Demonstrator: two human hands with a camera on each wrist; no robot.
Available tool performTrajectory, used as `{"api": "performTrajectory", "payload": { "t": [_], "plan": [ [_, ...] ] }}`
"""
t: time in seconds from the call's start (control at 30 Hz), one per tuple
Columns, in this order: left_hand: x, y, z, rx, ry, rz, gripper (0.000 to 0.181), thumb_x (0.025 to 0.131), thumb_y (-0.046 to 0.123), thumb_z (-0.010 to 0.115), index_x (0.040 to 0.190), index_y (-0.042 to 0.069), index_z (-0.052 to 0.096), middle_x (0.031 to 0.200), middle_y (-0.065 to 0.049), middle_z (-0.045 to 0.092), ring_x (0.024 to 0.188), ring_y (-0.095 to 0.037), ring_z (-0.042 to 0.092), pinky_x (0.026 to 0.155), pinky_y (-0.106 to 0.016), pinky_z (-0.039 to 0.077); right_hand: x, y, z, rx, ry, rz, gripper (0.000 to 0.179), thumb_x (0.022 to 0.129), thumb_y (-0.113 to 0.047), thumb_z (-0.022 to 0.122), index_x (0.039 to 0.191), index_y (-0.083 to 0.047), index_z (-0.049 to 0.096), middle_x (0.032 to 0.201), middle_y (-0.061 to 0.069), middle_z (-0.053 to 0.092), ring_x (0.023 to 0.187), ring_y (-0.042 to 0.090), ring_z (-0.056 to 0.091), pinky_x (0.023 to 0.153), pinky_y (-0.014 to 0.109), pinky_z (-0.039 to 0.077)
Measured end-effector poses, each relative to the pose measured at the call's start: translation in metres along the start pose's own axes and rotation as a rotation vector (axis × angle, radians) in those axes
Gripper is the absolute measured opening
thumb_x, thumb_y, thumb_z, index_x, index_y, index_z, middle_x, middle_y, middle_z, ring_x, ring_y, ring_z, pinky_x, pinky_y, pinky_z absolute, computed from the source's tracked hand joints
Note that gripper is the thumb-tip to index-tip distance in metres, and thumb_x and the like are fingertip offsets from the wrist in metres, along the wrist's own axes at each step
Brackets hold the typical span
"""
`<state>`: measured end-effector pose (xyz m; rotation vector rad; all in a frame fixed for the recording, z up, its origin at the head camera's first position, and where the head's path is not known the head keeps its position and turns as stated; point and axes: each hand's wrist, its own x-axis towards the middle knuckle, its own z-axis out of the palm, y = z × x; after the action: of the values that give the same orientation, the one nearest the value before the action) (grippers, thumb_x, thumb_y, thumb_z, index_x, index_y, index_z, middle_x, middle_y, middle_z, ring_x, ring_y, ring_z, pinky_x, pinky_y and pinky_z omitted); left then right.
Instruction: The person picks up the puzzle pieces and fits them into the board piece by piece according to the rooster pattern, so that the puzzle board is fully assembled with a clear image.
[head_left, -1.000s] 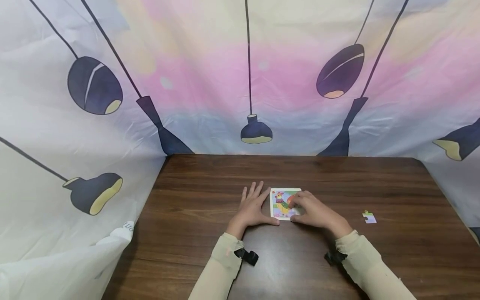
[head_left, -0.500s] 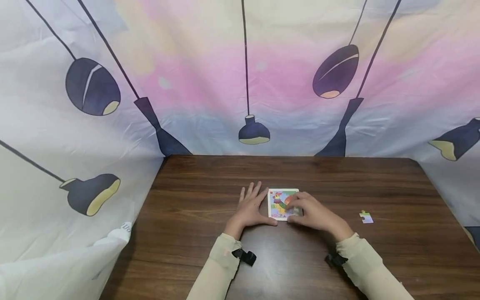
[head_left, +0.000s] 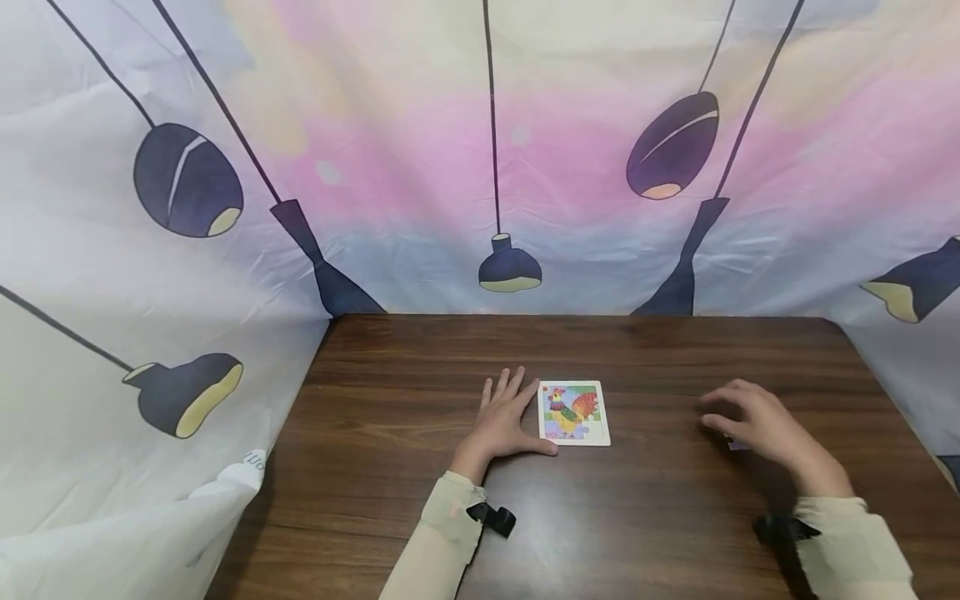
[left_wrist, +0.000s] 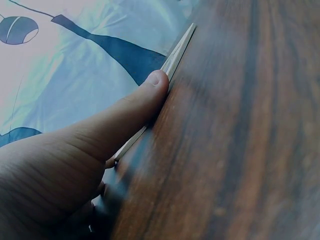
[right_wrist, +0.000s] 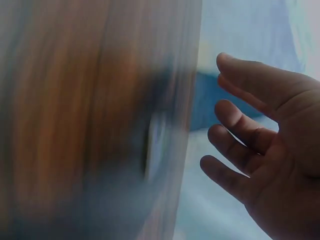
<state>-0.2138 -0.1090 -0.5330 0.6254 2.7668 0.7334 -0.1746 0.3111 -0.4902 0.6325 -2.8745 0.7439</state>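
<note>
A square jigsaw board (head_left: pixel 604 417) with a white rim and a rooster picture lies flat on the table; a pale bare patch shows at its lower right corner. My left hand (head_left: pixel 501 429) rests with spread fingers at its left side. In the left wrist view the thumb (left_wrist: pixel 135 107) touches the board's edge (left_wrist: pixel 175 57). Farther right, my right hand (head_left: pixel 768 429) hovers over a loose puzzle piece (head_left: pixel 737 445), mostly hidden beneath it. The right wrist view shows that hand's fingers (right_wrist: pixel 235 112) loosely bent with nothing between them.
A dark wooden table (head_left: pixel 420 383) bears everything. Behind it and at the sides hangs a pastel cloth (head_left: pixel 420 150) printed with dark lamps. A blurred pale flat thing (right_wrist: pixel 157 145) lies on the table in the right wrist view.
My right hand has left the board and moved right to the loose puzzle piece, uncovering the board's right side. The left hand stays at the board's left edge.
</note>
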Motion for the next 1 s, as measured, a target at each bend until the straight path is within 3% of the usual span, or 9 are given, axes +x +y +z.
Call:
{"api": "performTrajectory", "payload": {
  "t": [0.1,0.37,0.7,1.0],
  "plan": [
    [0.0,0.001,0.0,0.002,-0.002,-0.003,0.123,0.073,0.067,0.089,0.169,0.02,0.029,0.177,-0.009,0.01,0.163,-0.031,-0.002,0.129,-0.056,-0.004,-0.019,0.018,-0.01,-0.021,-0.006,0.068,0.027,0.089,-0.013,0.086,0.114,-0.006,0.079,0.109,0.01,0.07,0.099,0.036,0.068,0.077,0.051,0.057],
    [0.0,0.0,0.0,0.003,-0.004,-0.007,0.123,0.072,0.067,0.09,0.169,0.02,0.029,0.177,-0.009,0.01,0.163,-0.031,-0.002,0.129,-0.056,-0.005,-0.04,0.044,-0.018,0.024,-0.076,0.143,0.032,0.084,-0.021,0.091,0.113,-0.011,0.08,0.109,0.004,0.072,0.094,-0.005,0.057,0.073,0.028,0.053],
    [0.001,0.001,0.001,0.0,-0.008,-0.006,0.123,0.073,0.067,0.089,0.169,0.02,0.028,0.177,-0.009,0.009,0.163,-0.031,-0.003,0.129,-0.056,-0.006,-0.047,0.054,-0.016,0.086,-0.093,0.155,0.041,0.079,-0.022,0.095,0.115,-0.009,0.079,0.108,0.003,0.069,0.092,-0.005,0.055,0.072,0.024,0.05],
    [0.001,0.001,0.0,-0.014,0.001,-0.006,0.123,0.072,0.066,0.09,0.168,0.018,0.031,0.177,-0.01,0.011,0.163,-0.033,-0.002,0.129,-0.057,-0.005,-0.046,0.06,-0.01,0.147,-0.068,0.087,0.041,0.076,-0.013,0.096,0.113,-0.007,0.079,0.101,0.0,0.065,0.085,0.0,0.054,0.066,0.024,0.046]
  ]
}}
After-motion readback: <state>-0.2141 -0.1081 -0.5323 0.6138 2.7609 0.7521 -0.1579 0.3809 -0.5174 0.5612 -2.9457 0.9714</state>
